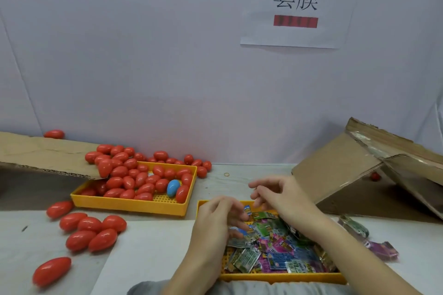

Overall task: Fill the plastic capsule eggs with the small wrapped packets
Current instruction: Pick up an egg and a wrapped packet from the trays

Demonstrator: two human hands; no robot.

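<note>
A yellow tray [282, 278] near me holds a pile of small wrapped packets [275, 249] in green, pink and blue. My left hand [215, 220] hovers over the tray's left side with curled fingers, pinching one small packet [247, 210] at the fingertips. Just beyond the tray's far edge is my right hand [278, 196], its fingers loosely curled and holding nothing. A second yellow tray [129, 206] at the left is heaped with red capsule eggs [141, 179] and one blue egg [173, 188]. Several loose red eggs [91, 230] lie on the table to the left.
A cardboard flap [43, 158] overhangs the egg tray at the left. A tipped cardboard box [359, 175] stands at the right, with a few stray packets [381, 249] before it. A rubber band [226, 174] lies behind my hands. A paper sign [296, 4] hangs on the backdrop.
</note>
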